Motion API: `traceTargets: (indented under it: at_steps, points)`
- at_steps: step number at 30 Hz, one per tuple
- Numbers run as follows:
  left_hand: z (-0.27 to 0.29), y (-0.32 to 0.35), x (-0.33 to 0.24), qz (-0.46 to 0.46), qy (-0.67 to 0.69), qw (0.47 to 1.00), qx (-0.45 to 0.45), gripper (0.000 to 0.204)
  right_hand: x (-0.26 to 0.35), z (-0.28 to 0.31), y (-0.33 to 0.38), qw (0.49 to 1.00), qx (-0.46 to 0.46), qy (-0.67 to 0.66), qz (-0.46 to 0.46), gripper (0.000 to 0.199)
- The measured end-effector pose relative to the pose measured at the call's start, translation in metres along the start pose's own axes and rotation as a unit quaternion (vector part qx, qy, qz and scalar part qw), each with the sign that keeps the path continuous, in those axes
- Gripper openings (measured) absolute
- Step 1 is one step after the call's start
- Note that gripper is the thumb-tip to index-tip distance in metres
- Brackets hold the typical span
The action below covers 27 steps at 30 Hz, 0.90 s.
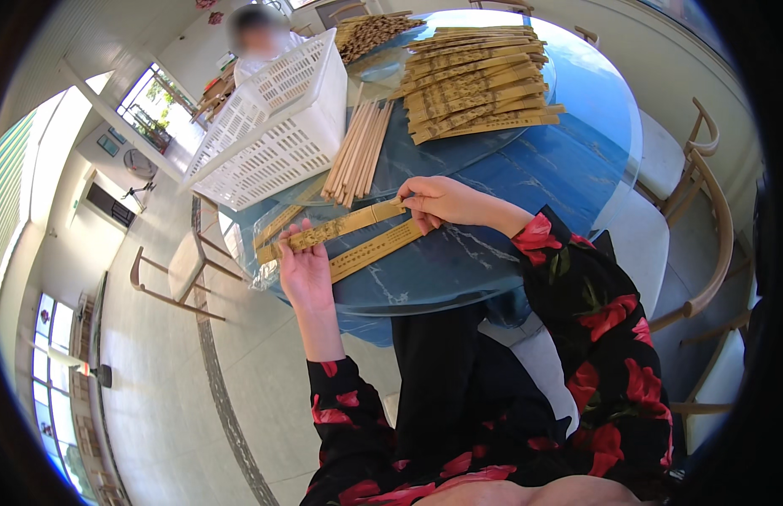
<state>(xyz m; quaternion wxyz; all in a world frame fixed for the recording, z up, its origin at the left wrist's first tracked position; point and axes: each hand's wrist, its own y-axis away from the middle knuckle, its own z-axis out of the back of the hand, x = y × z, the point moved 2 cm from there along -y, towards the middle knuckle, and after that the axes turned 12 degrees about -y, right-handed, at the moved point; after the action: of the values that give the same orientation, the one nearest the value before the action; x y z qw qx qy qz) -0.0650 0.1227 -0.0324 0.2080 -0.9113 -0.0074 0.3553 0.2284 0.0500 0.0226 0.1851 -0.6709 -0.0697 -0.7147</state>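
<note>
Both hands held one chopstick sleeve over the desk.
Left hand (305, 268) and right hand (438, 202) pinched the sleeve (337, 228) near the basket (273, 126); its thin wrapper looked likely to tear.

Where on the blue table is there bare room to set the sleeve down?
Bare blue table top lies right of the right hand, below the stack of paper sleeves. Another bare patch sits at the near edge, below the second sleeve. It is crowded on the left: white basket, loose chopsticks, and the left hand.
</note>
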Motion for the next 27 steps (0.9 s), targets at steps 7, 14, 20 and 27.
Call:
traceTargets:
  at_steps: [7, 14, 20, 27]
  points:
    - [-0.002, 0.002, -0.002, 0.010, 0.025, 1.000, 0.001, 0.019, 0.012, -0.001, 0.008, 0.979, 0.043, -0.197, -0.011, 0.036]
    - [-0.010, 0.005, -0.004, 0.030, 0.085, 0.996, 0.006, 0.017, 0.024, -0.011, 0.018, 0.940, 0.144, -0.308, -0.015, 0.042]
    - [-0.019, 0.004, -0.003, 0.036, 0.066, 0.997, 0.031, 0.015, 0.019, -0.017, 0.013, 0.979, 0.146, -0.144, -0.001, 0.043]
    - [-0.020, 0.007, -0.008, 0.063, 0.063, 0.996, 0.010, 0.013, 0.015, -0.035, 0.006, 0.975, 0.141, -0.165, 0.035, 0.040]
